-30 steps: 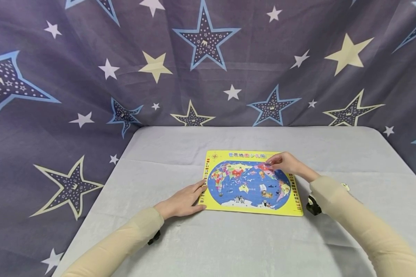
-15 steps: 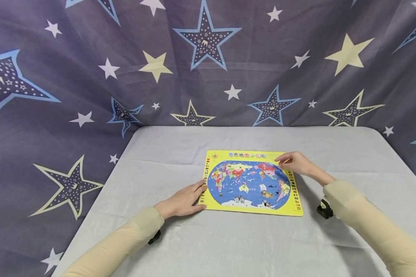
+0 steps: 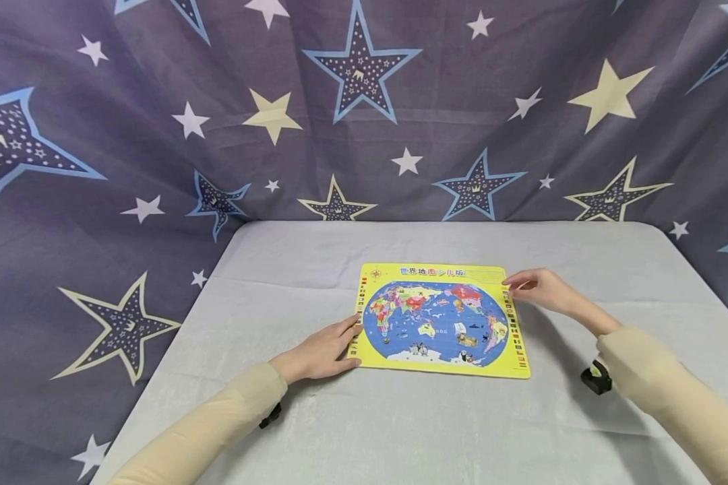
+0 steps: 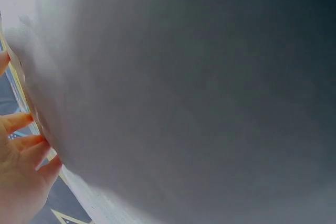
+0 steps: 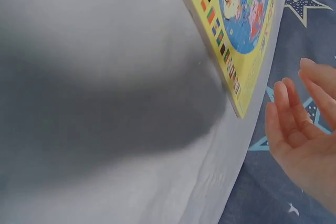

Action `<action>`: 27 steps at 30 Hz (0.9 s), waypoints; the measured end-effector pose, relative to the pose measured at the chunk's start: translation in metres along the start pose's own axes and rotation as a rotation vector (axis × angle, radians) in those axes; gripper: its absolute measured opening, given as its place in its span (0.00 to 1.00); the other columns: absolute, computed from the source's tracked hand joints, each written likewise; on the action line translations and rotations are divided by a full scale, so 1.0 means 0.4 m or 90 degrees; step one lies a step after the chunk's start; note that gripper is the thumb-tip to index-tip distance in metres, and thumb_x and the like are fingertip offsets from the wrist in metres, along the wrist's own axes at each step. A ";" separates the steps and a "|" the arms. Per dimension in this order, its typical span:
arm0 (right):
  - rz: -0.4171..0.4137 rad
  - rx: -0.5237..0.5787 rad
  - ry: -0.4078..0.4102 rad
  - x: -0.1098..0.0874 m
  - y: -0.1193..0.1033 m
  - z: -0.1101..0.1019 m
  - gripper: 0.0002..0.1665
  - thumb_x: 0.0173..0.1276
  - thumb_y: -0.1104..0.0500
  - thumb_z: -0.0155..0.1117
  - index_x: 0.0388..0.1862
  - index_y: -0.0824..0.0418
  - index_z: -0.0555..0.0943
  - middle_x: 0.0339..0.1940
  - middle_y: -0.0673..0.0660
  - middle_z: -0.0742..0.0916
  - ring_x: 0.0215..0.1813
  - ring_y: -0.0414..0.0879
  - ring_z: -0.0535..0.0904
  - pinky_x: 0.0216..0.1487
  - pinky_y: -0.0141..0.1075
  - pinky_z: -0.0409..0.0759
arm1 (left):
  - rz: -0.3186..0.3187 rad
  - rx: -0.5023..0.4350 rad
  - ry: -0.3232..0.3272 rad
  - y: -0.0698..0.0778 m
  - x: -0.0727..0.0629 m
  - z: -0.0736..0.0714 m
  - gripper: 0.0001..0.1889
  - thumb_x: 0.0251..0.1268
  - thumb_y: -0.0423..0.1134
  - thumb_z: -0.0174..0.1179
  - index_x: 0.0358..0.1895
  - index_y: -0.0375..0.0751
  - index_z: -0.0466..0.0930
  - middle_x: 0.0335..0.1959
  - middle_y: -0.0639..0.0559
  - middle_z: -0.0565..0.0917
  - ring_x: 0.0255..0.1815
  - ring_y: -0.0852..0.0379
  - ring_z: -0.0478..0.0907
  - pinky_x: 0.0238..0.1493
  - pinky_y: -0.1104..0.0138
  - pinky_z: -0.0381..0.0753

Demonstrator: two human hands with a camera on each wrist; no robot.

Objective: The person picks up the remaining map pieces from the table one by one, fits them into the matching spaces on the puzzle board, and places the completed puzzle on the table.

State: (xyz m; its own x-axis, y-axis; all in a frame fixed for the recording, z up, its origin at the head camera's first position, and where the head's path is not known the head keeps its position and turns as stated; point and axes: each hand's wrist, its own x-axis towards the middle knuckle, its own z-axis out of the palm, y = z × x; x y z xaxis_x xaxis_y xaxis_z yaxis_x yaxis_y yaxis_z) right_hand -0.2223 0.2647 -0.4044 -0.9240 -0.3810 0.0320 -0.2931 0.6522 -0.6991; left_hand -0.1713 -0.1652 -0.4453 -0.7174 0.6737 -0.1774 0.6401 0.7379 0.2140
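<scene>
A flat yellow-bordered world map puzzle (image 3: 439, 316) lies on the table, its blue oval filled with coloured continents and animals. Small flags run down both side borders. My left hand (image 3: 321, 349) rests at the map puzzle's left edge, fingers spread along it and thumb near the lower left corner. In the left wrist view, the fingertips of my left hand (image 4: 23, 166) touch that edge. My right hand (image 3: 546, 291) is by the upper right corner. The right wrist view has my right hand (image 5: 304, 124) apart from the map puzzle (image 5: 239, 3), fingers loosely bent with nothing in them.
A pale grey cloth covers the table (image 3: 400, 424). Behind it and along the left side hangs a dark curtain (image 3: 364, 168) with a star print. Black wrist straps (image 3: 596, 378) show under the sleeves.
My right hand has moved right, from over the map's upper right part to the map puzzle's upper right corner. The left hand and the map puzzle have stayed in place.
</scene>
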 end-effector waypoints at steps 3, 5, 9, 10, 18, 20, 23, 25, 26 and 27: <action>-0.005 -0.003 0.006 -0.021 0.004 -0.012 0.15 0.57 0.69 0.59 0.44 0.75 0.77 0.35 0.66 0.83 0.34 0.47 0.78 0.35 0.27 0.76 | -0.002 -0.001 -0.003 0.000 0.001 0.001 0.36 0.63 0.57 0.44 0.67 0.36 0.52 0.69 0.42 0.47 0.68 0.49 0.50 0.65 0.60 0.55; -0.001 -0.006 0.009 -0.035 0.007 -0.019 0.16 0.57 0.69 0.59 0.44 0.75 0.77 0.35 0.66 0.83 0.34 0.47 0.78 0.35 0.27 0.77 | -0.003 -0.002 -0.004 0.000 0.001 0.001 0.36 0.63 0.57 0.45 0.67 0.36 0.52 0.69 0.43 0.47 0.68 0.48 0.50 0.65 0.60 0.55; 0.011 -0.004 0.009 -0.062 0.017 -0.033 0.16 0.57 0.68 0.59 0.45 0.75 0.77 0.36 0.66 0.83 0.34 0.44 0.78 0.34 0.27 0.77 | -0.003 -0.001 -0.002 0.000 0.001 0.003 0.36 0.63 0.56 0.45 0.67 0.36 0.52 0.69 0.42 0.47 0.68 0.48 0.50 0.65 0.61 0.55; 0.015 -0.003 0.010 -0.069 0.020 -0.036 0.17 0.57 0.68 0.59 0.45 0.75 0.76 0.36 0.66 0.83 0.34 0.43 0.78 0.34 0.26 0.77 | -0.003 0.000 -0.001 0.000 0.002 0.003 0.36 0.63 0.56 0.45 0.67 0.36 0.52 0.69 0.43 0.48 0.68 0.48 0.50 0.65 0.61 0.55; 0.023 -0.008 0.027 -0.116 0.048 -0.068 0.17 0.59 0.67 0.57 0.46 0.75 0.76 0.36 0.67 0.82 0.32 0.34 0.77 0.33 0.26 0.77 | -0.004 0.000 -0.004 0.001 0.001 0.001 0.36 0.63 0.57 0.44 0.67 0.36 0.52 0.69 0.42 0.47 0.68 0.48 0.50 0.65 0.60 0.55; 0.028 -0.020 0.030 -0.126 0.056 -0.075 0.17 0.60 0.66 0.57 0.46 0.75 0.76 0.36 0.66 0.82 0.32 0.33 0.77 0.32 0.26 0.77 | -0.005 0.001 -0.005 0.001 0.001 0.001 0.36 0.63 0.57 0.44 0.67 0.36 0.52 0.69 0.43 0.47 0.68 0.48 0.50 0.65 0.60 0.55; 0.042 -0.035 0.028 -0.140 0.066 -0.083 0.18 0.60 0.65 0.58 0.47 0.75 0.76 0.36 0.66 0.83 0.32 0.33 0.77 0.31 0.27 0.77 | -0.005 0.001 -0.006 0.001 0.001 0.001 0.36 0.63 0.57 0.44 0.67 0.36 0.52 0.70 0.43 0.47 0.68 0.49 0.50 0.65 0.61 0.55; 0.048 -0.044 0.027 -0.149 0.072 -0.088 0.18 0.60 0.64 0.59 0.47 0.75 0.76 0.35 0.65 0.83 0.31 0.32 0.76 0.30 0.28 0.77 | -0.005 0.001 -0.006 0.000 0.001 0.002 0.36 0.63 0.57 0.44 0.67 0.36 0.52 0.70 0.43 0.47 0.68 0.49 0.50 0.65 0.60 0.55; 0.050 -0.047 0.029 -0.154 0.075 -0.090 0.18 0.60 0.64 0.59 0.46 0.75 0.76 0.35 0.66 0.83 0.31 0.32 0.76 0.30 0.28 0.77 | -0.005 0.001 -0.006 0.000 0.002 0.002 0.36 0.63 0.57 0.44 0.67 0.36 0.52 0.70 0.43 0.47 0.68 0.49 0.50 0.65 0.60 0.55; 0.051 -0.049 0.031 -0.158 0.079 -0.093 0.18 0.60 0.64 0.59 0.46 0.75 0.76 0.35 0.66 0.83 0.31 0.31 0.76 0.29 0.28 0.77 | -0.006 0.001 -0.005 -0.001 0.002 0.002 0.36 0.63 0.57 0.44 0.67 0.37 0.51 0.70 0.43 0.47 0.68 0.49 0.50 0.65 0.60 0.55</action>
State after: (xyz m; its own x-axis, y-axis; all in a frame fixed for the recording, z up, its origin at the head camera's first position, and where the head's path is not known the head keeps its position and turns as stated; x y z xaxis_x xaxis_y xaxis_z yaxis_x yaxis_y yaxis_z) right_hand -0.1821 0.3338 -0.4020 -0.9555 -0.2948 0.0137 -0.2340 0.7285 -0.6438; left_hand -0.1717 -0.1648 -0.4462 -0.7207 0.6675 -0.1873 0.6340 0.7439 0.2112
